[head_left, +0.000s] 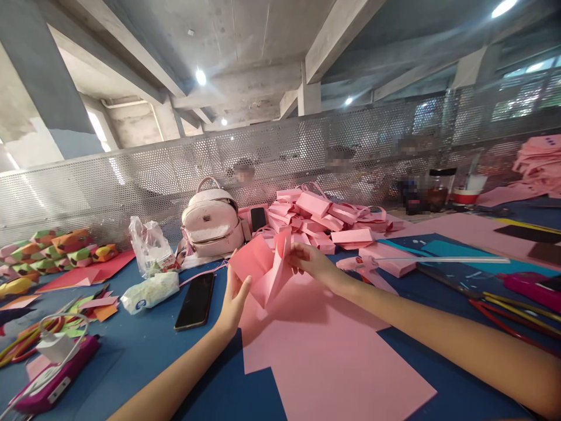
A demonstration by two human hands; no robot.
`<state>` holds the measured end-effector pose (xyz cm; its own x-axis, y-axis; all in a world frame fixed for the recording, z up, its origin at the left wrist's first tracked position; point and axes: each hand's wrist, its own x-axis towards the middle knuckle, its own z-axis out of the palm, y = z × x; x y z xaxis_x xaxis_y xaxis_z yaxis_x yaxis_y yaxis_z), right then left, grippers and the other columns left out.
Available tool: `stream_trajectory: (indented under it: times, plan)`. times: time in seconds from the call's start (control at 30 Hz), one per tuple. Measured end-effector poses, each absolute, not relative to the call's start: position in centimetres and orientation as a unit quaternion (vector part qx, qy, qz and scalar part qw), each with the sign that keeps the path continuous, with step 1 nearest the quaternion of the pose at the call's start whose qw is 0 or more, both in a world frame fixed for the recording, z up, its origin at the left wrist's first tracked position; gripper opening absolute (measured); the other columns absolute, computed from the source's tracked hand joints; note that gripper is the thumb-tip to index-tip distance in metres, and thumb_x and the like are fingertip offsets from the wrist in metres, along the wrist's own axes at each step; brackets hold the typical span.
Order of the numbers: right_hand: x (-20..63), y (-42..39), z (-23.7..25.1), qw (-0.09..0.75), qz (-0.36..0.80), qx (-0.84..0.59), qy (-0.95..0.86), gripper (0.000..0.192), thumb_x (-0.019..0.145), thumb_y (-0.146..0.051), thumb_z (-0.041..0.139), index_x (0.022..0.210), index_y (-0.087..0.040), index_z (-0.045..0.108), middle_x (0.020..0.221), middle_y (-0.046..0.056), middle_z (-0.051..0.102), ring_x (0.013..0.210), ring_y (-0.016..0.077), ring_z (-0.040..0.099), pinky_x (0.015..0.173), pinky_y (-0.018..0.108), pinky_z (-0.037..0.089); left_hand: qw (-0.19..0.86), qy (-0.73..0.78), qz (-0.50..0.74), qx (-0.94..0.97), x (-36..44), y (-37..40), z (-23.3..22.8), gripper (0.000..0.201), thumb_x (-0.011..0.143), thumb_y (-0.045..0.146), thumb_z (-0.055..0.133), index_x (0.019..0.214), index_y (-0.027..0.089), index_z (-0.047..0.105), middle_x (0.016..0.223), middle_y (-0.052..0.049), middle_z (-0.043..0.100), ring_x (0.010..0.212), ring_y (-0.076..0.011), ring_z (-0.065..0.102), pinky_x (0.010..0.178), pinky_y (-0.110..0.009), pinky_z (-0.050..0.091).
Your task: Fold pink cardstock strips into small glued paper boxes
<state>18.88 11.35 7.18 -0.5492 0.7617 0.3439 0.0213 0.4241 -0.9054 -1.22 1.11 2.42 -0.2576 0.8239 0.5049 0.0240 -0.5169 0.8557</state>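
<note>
Between my two hands is a folded piece of pink paper (263, 272), held up off the table with its panels standing at angles. My left hand (234, 298) grips its left side, thumb in front and the other fingers mostly hidden behind. At the upper right edge, my right hand (310, 261) pinches the paper with bent fingers. Flat pink sheets (333, 362) lie below, partly overlapping. To the right of my right hand rests a pink glue gun (362, 263) with a pale stick at its back.
Behind my hands rises a pile of folded pink paper boxes (313, 206). A pale backpack (213, 222) and a black phone (195, 301) are to the left, with a magenta power strip (59, 374) nearer. Scissors (456, 283) and cables (504, 310) lie right. A perforated metal screen (144, 175) stands behind.
</note>
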Motion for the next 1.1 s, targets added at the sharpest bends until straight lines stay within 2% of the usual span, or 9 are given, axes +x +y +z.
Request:
stream_trajectory:
  times: [0.17,0.33,0.47,0.6,0.67,0.73,0.87,0.97,1.1]
  plan:
    - [19.0,12.0,6.7,0.411,0.467,-0.271,-0.735,0.032,0.075,-0.046,0.067,0.085,-0.018,0.055,0.069,-0.001,0.058,0.06,0.0134,0.055,0.05,0.025,0.038,0.112,0.408,0.696,0.58,-1.6,0.8,3.2,0.068,0.089,0.044,0.062,0.148,0.034,0.029,0.152,-0.012,0.031,0.139,-0.0291,0.037,0.104,-0.042,0.045]
    - [18.9,11.6,6.8,0.403,0.47,-0.278,-0.735,0.03,0.075,-0.045,0.066,0.082,-0.019,0.052,0.069,-0.001,0.056,0.06,0.0135,0.054,0.051,0.025,0.037,-0.102,0.449,0.601,0.654,-2.0,0.0,3.6,0.04,0.09,0.021,0.059,0.128,0.031,0.058,0.141,-0.01,0.042,0.133,-0.0295,0.041,0.106,-0.047,0.039]
    - [18.9,10.9,7.0,0.402,0.472,-0.278,-0.733,0.026,0.076,-0.044,0.062,0.079,-0.021,0.05,0.07,-0.002,0.054,0.062,0.0135,0.051,0.054,0.025,0.035,-0.142,0.466,0.524,0.699,-2.2,-0.2,3.5,0.03,0.088,0.014,0.057,0.112,0.029,0.068,0.126,-0.009,0.059,0.117,-0.0287,0.054,0.101,-0.048,0.039]
    - [18.9,10.6,6.9,0.405,0.485,-0.274,-0.725,0.021,0.073,-0.038,0.061,0.078,-0.021,0.05,0.072,-0.002,0.054,0.065,0.0144,0.051,0.056,0.025,0.035,-0.088,0.458,0.567,0.679,-2.0,0.3,3.4,0.049,0.085,0.014,0.061,0.131,0.032,0.057,0.139,-0.01,0.05,0.126,-0.0293,0.049,0.104,-0.048,0.04]
    - [18.9,10.6,6.8,0.406,0.496,-0.273,-0.717,0.023,0.071,-0.039,0.062,0.077,-0.021,0.05,0.074,-0.001,0.057,0.067,0.0154,0.053,0.058,0.026,0.038,0.001,0.453,0.628,0.633,-2.0,0.9,3.2,0.074,0.082,0.019,0.066,0.148,0.033,0.035,0.151,-0.012,0.037,0.13,-0.0288,0.048,0.102,-0.045,0.044]
    - [18.9,10.4,6.8,0.403,0.511,-0.273,-0.709,0.024,0.07,-0.04,0.063,0.077,-0.021,0.051,0.076,0.001,0.06,0.069,0.0168,0.056,0.06,0.028,0.041,0.133,0.451,0.67,0.575,-2.1,1.5,2.7,0.082,0.078,0.026,0.072,0.149,0.03,0.031,0.153,-0.014,0.036,0.126,-0.0274,0.053,0.099,-0.04,0.048]
    - [18.9,10.0,6.8,0.396,0.541,-0.275,-0.689,0.022,0.078,-0.041,0.058,0.082,-0.02,0.056,0.086,0.005,0.066,0.077,0.0192,0.062,0.064,0.03,0.047,0.313,0.463,0.637,0.531,-2.4,2.5,1.6,0.038,0.073,0.039,0.076,0.101,0.014,0.071,0.101,-0.01,0.073,0.099,-0.0286,0.069,0.087,-0.037,0.054]
    - [18.8,10.0,6.7,0.402,0.549,-0.282,-0.676,0.023,0.082,-0.043,0.058,0.091,-0.021,0.055,0.089,0.004,0.065,0.077,0.0183,0.063,0.063,0.029,0.048,0.352,0.473,0.614,0.524,-2.6,2.6,1.1,0.038,0.075,0.049,0.072,0.065,0.012,0.067,0.064,-0.004,0.068,0.074,-0.0267,0.072,0.073,-0.036,0.058]
    - [18.7,9.6,6.7,0.47,0.487,-0.275,-0.683,0.032,0.083,-0.041,0.06,0.107,-0.026,0.045,0.1,0.003,0.059,0.076,0.0163,0.06,0.064,0.03,0.048,0.394,0.47,0.604,0.509,-2.5,2.2,1.3,0.045,0.076,0.057,0.069,0.066,0.014,0.064,0.062,-0.002,0.063,0.075,-0.0275,0.075,0.07,-0.035,0.06]
